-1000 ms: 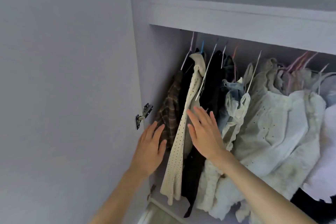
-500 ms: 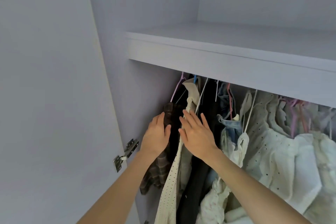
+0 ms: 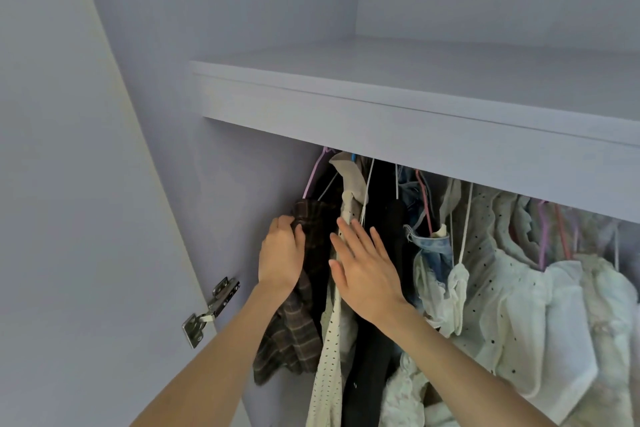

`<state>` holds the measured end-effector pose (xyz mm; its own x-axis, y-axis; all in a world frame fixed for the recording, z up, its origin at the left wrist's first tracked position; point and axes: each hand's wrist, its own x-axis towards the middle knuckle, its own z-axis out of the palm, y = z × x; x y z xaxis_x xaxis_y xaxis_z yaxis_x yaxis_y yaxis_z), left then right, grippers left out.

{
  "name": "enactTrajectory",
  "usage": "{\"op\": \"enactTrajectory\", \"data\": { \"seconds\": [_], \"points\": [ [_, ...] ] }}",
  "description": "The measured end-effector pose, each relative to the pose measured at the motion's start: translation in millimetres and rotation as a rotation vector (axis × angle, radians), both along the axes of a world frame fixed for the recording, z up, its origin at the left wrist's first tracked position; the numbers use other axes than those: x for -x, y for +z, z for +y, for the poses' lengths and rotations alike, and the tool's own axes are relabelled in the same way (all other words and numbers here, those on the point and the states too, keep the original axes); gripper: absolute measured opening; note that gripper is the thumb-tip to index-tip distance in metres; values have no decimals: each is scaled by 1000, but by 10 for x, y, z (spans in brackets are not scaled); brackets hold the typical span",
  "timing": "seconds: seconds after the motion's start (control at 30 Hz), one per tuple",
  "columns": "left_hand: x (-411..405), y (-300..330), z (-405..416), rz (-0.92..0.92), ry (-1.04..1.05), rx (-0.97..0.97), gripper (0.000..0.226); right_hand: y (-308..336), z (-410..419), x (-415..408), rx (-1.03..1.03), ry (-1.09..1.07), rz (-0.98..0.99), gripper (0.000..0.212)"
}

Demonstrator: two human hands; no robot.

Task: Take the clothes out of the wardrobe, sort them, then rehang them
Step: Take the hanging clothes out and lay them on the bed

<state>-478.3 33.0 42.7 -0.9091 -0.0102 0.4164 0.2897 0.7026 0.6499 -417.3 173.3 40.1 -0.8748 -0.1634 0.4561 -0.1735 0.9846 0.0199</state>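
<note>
Clothes (image 3: 502, 288) hang under the shelf (image 3: 415, 121); hinge (image 3: 211, 308) at left.

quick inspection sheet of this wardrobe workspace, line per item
surface: shelf above the rail, top bare where visible
job's things: brown plaid garment at far left, cream dotted garment next, then black, denim and white clothes, all hanging
clutter: nothing seen
hands: left hand grips the plaid garment's top; right hand flat, fingers straight, against the hanging clothes
cables: nothing seen
surroundings: open door at left, with metal hinge
</note>
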Motion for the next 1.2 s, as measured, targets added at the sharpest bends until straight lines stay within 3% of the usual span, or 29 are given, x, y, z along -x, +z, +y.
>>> {"op": "enactTrajectory", "data": {
  "seconds": [0.23, 0.77, 0.93, 1.1, 1.2],
  "points": [
    [56, 119, -62, -125, -24, 56, 22, -13, -24, 0, 35, 5, 17, 47],
    [18, 544, -204, 75, 28, -84, 22, 2, 61, 22, 140, 95, 29, 47],
    [-102, 405, -151, 34, -3, -34, 22, 571, -122, 262, 537, 188, -8, 41],
    [-222, 323, -118, 25, -17, -22, 23, 1105, -434, 723, 1350, 58, -484, 24],
    [-260, 327, -99, 23, -20, 17, 26, 1065, -562, 916, 1732, 34, -566, 23]
  ]
}}
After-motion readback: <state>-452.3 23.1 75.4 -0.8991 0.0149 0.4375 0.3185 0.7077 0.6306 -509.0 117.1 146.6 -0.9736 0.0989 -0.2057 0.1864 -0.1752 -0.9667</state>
